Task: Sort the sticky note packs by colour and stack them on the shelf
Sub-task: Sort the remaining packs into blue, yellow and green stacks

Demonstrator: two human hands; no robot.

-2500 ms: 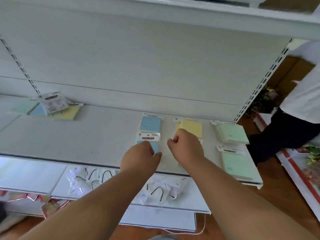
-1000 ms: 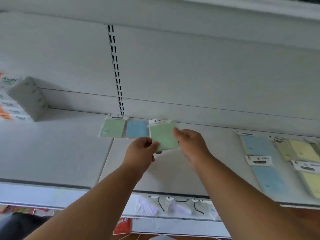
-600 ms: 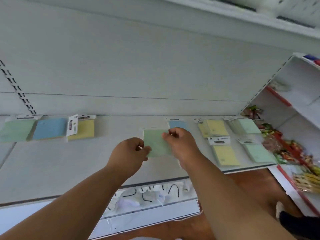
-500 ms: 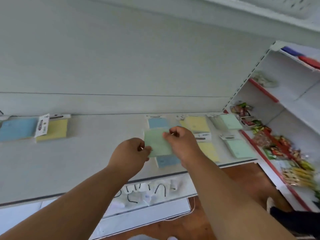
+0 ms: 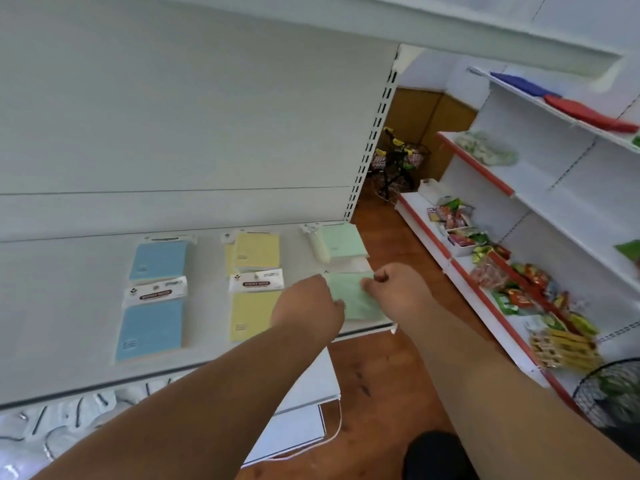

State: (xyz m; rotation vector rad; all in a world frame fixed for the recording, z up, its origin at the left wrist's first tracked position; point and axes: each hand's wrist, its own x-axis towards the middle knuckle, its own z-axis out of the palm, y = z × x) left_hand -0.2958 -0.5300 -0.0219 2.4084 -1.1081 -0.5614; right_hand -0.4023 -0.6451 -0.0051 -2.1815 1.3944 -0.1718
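Observation:
A green sticky note pack sits at the front right corner of the white shelf, pinched on its left edge by my left hand and on its right edge by my right hand. Whether it rests on another green pack beneath is hidden. Behind it lies a second green stack. Two yellow packs lie in a column to the left. Further left are two blue packs.
The shelf ends just right of the green packs, with wooden floor below. A second shelving unit with snack packets stands at right. Bagged metal hooks lie on the lower shelf. A wire basket is at lower right.
Both hands carried the green pack rightward from mid-shelf, past the blue and yellow columns, to the green column at the shelf's right end. The view swung right with them.

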